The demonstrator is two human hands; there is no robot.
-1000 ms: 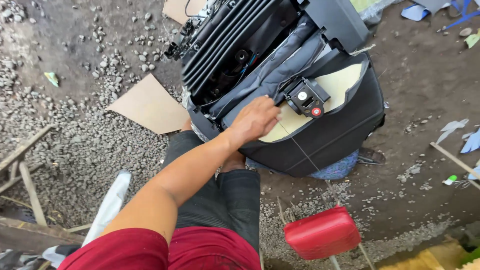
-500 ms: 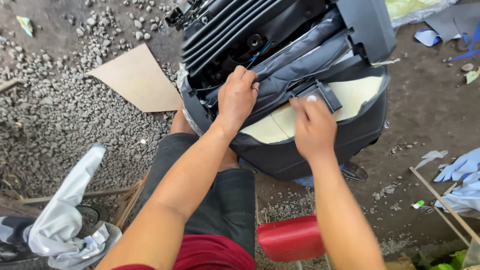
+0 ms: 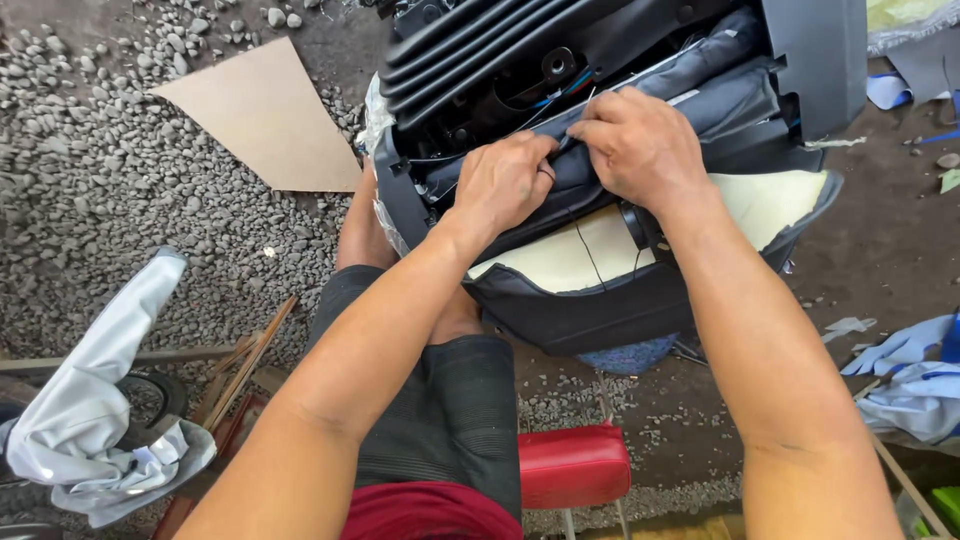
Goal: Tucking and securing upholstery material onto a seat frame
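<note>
Against the person's knees, an overturned vehicle seat (image 3: 640,300) rests, bulky and likely heavy. Both the left hand (image 3: 505,185) and right hand (image 3: 640,145) pinch its dark cover edge (image 3: 700,105), fingers closed; this soft, pliable fabric seems best gripped along the hem, near the black ribbed frame (image 3: 480,45).

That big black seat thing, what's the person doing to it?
A person sits with a black vehicle seat propped against their knees, underside up. Both bare hands grip the dark fabric cover along its edge: the left hand and right hand pinch it side by side over the pale foam. A red stool stands below, on gravel.
</note>
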